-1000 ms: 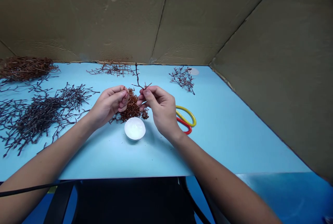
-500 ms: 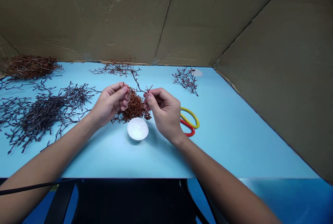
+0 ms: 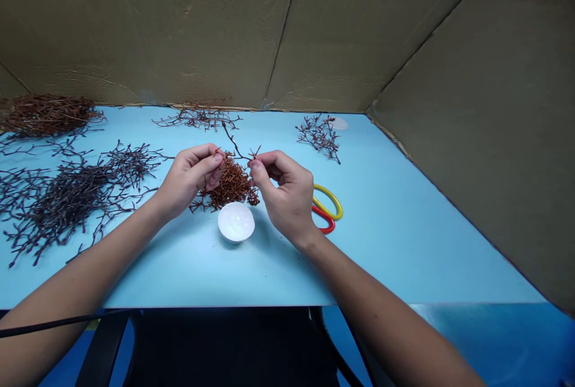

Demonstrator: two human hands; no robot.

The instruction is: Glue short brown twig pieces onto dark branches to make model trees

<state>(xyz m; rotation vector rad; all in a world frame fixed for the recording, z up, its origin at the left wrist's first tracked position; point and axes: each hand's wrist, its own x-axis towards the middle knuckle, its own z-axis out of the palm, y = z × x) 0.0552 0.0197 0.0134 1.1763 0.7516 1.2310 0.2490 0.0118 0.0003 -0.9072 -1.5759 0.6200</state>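
Observation:
My right hand (image 3: 284,192) pinches a dark, thin twig (image 3: 232,139) near its lower end, where small reddish-brown pieces stick out above the fingertips. The twig slants up and left, its tip in the air. To the left, my left hand (image 3: 192,178) has thumb and forefinger pressed together on a small reddish-brown piece (image 3: 218,150). Between and below the hands lies a pile of short reddish-brown pieces (image 3: 231,184). In front of that pile stands a small white bowl (image 3: 236,222) with something whitish in it.
Scissors with yellow and red handles (image 3: 331,202) lie beside my right hand, partly hidden. Dark twigs (image 3: 74,195) spread over the left side, with a reddish-brown heap (image 3: 50,115) behind. More twigs lie at the back centre (image 3: 197,117) and back right (image 3: 320,137). Cardboard walls (image 3: 188,27) enclose the table.
The view has shifted slightly. The fingers of my left hand have curled in a little, and the twig in my right hand has tilted slightly left.

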